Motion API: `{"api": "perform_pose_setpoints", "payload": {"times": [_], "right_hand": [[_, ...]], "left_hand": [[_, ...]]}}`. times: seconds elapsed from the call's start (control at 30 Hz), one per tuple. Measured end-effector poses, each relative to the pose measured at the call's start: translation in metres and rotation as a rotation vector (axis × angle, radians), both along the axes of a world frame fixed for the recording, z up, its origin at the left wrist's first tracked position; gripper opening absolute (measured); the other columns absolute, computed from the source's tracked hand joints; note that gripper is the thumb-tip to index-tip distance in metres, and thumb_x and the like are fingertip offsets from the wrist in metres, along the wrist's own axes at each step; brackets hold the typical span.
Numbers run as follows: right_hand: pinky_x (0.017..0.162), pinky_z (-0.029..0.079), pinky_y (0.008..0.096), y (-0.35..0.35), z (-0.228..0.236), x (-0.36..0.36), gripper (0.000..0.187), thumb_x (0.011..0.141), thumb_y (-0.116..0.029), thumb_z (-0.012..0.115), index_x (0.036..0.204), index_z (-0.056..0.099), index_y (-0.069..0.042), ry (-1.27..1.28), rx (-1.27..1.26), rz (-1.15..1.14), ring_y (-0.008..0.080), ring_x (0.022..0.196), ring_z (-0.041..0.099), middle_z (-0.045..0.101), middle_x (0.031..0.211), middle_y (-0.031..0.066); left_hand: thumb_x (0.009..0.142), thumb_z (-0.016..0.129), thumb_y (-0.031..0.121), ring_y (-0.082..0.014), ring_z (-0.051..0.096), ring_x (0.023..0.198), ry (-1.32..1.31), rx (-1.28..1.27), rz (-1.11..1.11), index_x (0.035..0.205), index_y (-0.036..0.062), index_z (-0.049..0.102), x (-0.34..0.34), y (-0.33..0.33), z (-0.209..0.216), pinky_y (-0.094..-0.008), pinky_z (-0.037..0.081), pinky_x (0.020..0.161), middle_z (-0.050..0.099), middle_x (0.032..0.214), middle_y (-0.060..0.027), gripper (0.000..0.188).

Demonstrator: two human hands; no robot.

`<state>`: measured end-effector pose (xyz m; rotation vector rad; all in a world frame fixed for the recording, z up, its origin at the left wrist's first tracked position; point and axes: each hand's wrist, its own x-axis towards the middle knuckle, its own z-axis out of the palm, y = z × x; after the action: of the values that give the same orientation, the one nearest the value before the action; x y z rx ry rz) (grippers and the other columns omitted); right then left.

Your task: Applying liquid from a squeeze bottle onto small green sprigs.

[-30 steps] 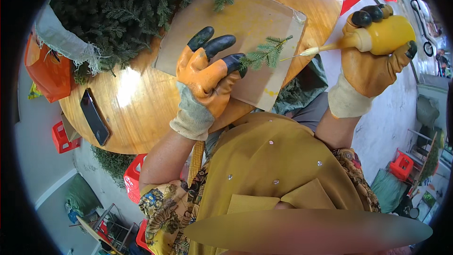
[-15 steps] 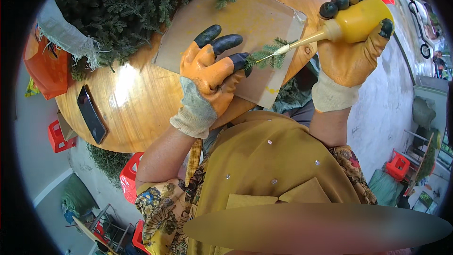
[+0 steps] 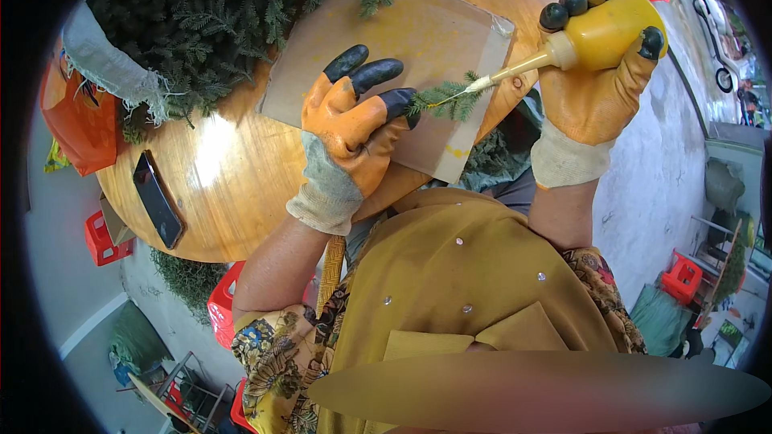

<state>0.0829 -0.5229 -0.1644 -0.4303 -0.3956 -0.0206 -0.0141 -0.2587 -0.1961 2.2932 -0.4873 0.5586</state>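
"Toward two o'clock in the head view, what's the risk?"
"Right hand (image 3: 591,104) grips the yellow bottle (image 3: 615,32); squeezing too hard could flood the sprig (image 3: 460,109), pinched at three o'clock of the left hand (image 3: 347,124), two fingers extended."
"Hidden?"
"Sprig's stem end, behind fingertips. Nozzle (image 3: 523,67) contact: can't tell."

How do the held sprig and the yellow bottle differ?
The sprig is green and feathery; the bottle is yellow and smooth. The left hand pinches the sprig; the right hand wraps around the bottle. The bottle is bulkier than the sprig. Both are held in gloved hands.
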Motion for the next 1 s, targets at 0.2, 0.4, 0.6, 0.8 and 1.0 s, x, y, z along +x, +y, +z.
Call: {"api": "perform_pose_setpoints", "payload": {"times": [0.2, 0.4, 0.6, 0.8, 1.0], "right_hand": [[0.098, 0.051, 0.0489, -0.006, -0.002, 0.002, 0.062, 0.091, -0.037, 0.079, 0.133, 0.059, 0.005, -0.007, 0.011, 0.015, 0.0335, 0.112, 0.061, 0.066, 0.122, 0.0201], [0.097, 0.051, 0.0488, -0.008, -0.004, 0.002, 0.058, 0.093, -0.036, 0.077, 0.133, 0.06, 0.003, 0.022, 0.014, -0.007, 0.0335, 0.11, 0.063, 0.069, 0.122, 0.0203], [0.097, 0.052, 0.0489, -0.01, -0.006, 0.002, 0.054, 0.094, -0.034, 0.075, 0.132, 0.061, 0.001, 0.065, 0.049, 0.002, 0.0338, 0.11, 0.063, 0.07, 0.12, 0.0203], [0.097, 0.051, 0.0492, -0.02, -0.004, -0.003, 0.054, 0.093, -0.032, 0.076, 0.131, 0.06, 0.003, 0.115, 0.118, -0.05, 0.034, 0.109, 0.062, 0.068, 0.12, 0.0198], [0.104, 0.048, 0.051, -0.066, -0.007, -0.009, 0.055, 0.088, -0.032, 0.081, 0.124, 0.061, 0.004, 0.064, 0.119, -0.069, 0.0336, 0.109, 0.061, 0.065, 0.121, 0.0179]], "left_hand": [[0.074, 0.081, 0.012, -0.0408, 0.061, 0.12, -0.004, -0.092, 0.021, 0.096, 0.0157, 0.079, 0.001, -0.004, -0.009, -0.0519, 0.05, 0.096, 0.073, 0.115, -0.0107, 0.022], [0.077, 0.08, 0.011, -0.041, 0.062, 0.118, 0.003, -0.105, 0.027, 0.095, 0.0169, 0.08, 0.004, -0.003, -0.01, -0.0515, 0.051, 0.094, 0.073, 0.114, -0.0112, 0.018], [0.077, 0.08, 0.01, -0.0408, 0.063, 0.117, -0.019, -0.081, 0.031, 0.093, 0.0165, 0.08, 0.005, -0.004, -0.009, -0.0513, 0.051, 0.095, 0.073, 0.113, -0.0116, 0.018], [0.076, 0.08, 0.005, -0.0405, 0.063, 0.117, -0.006, -0.128, 0.027, 0.091, 0.0132, 0.077, 0.004, -0.004, -0.014, -0.049, 0.051, 0.095, 0.074, 0.113, -0.0124, 0.017], [0.076, 0.081, 0.001, -0.0405, 0.062, 0.118, -0.006, -0.191, 0.003, 0.089, 0.0089, 0.075, 0.0, -0.009, -0.013, -0.0487, 0.052, 0.096, 0.074, 0.115, -0.0133, 0.016]]}}
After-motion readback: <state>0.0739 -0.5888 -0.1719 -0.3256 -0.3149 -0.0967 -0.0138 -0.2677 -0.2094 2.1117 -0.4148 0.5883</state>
